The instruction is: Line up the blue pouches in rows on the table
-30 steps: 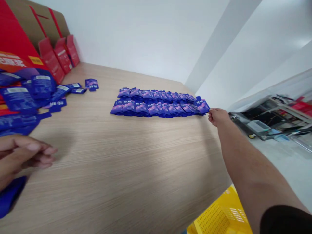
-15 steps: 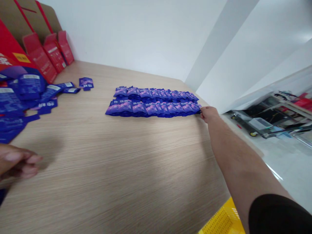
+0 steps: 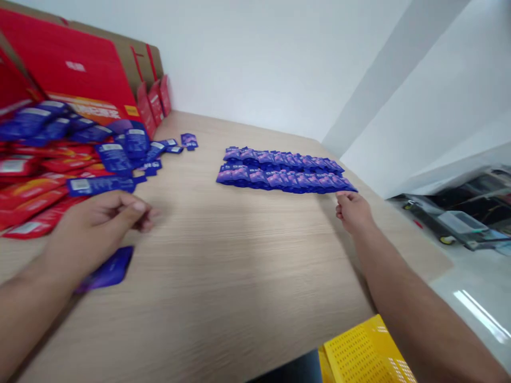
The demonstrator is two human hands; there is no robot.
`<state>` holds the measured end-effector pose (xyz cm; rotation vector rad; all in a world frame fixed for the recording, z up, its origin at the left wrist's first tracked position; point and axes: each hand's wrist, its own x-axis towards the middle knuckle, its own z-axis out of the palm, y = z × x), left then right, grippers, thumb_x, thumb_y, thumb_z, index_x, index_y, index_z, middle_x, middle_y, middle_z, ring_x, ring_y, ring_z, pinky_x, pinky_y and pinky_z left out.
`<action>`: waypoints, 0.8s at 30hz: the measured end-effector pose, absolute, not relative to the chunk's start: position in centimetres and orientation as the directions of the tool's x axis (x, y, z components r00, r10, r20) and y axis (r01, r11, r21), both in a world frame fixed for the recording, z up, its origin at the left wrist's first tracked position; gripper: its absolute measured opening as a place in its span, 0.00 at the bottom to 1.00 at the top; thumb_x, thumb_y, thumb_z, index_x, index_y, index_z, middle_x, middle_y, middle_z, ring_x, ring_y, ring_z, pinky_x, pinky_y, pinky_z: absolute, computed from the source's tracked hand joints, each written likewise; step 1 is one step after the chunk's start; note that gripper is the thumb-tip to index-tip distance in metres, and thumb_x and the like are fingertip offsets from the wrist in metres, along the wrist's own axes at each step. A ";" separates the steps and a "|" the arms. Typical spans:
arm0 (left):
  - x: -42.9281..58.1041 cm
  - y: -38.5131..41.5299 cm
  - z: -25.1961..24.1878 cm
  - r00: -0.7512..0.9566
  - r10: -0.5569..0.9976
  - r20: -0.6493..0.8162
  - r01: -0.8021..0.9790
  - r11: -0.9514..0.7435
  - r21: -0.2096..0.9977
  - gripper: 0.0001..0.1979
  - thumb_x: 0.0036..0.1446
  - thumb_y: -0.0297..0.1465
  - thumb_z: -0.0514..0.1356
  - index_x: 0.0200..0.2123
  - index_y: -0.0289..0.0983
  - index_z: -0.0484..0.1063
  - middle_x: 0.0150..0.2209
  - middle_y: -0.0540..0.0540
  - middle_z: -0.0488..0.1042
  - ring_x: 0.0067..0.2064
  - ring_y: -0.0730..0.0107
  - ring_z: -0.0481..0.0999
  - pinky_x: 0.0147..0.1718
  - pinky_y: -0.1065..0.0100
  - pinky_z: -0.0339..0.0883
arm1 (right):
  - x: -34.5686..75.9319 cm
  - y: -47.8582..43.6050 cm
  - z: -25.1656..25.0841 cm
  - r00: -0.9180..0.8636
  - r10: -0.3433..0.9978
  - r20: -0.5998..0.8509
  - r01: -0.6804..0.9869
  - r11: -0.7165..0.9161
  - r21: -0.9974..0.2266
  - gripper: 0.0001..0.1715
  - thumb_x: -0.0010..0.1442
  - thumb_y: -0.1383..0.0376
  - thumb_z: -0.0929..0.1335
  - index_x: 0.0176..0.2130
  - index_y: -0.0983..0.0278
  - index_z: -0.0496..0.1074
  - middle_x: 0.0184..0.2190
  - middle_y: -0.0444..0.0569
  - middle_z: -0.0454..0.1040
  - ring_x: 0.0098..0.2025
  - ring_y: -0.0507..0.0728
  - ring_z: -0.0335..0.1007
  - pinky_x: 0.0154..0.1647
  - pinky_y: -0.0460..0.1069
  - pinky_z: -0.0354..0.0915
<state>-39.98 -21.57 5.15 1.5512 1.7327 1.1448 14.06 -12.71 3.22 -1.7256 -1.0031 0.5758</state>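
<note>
Two overlapping rows of purple-blue sachets lie on the table, a back row [image 3: 283, 158] and a front row [image 3: 283, 180]. Just in front of the front row's right end is my right hand [image 3: 353, 210], its fingers curled together with nothing visible in them. My left hand [image 3: 107, 218] hovers at the left with thumb and fingers bent inward; I see no sachet in it. Partly hidden below that wrist is a single purple sachet [image 3: 114, 268]. Beyond the hand spreads a loose heap of blue sachets [image 3: 115, 157] beside red packets [image 3: 40, 191].
Red cardboard boxes [image 3: 80, 64] stand against the wall at the far left. A small purple sachet [image 3: 189, 140] lies apart on the wooden table [image 3: 223, 255]. At the front right is a yellow perforated basket [image 3: 359, 354]. A wheeled cart [image 3: 459, 223] stands on the floor at right.
The view has swung left, showing more of the heap and boxes. My right hand has drawn off the front row's right end. My left hand has come farther into view.
</note>
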 end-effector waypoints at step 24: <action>-43.2 -18.9 6.2 -0.469 0.839 0.276 0.042 -0.291 0.956 0.14 0.70 0.34 0.52 0.30 0.39 0.65 0.24 0.53 0.73 0.20 0.79 0.68 0.20 0.78 0.64 | -28.4 -23.4 3.3 -0.657 0.748 0.097 0.700 0.652 -0.292 0.32 0.62 0.52 0.73 0.58 0.69 0.74 0.52 0.66 0.75 0.56 0.69 0.70 0.60 0.61 0.63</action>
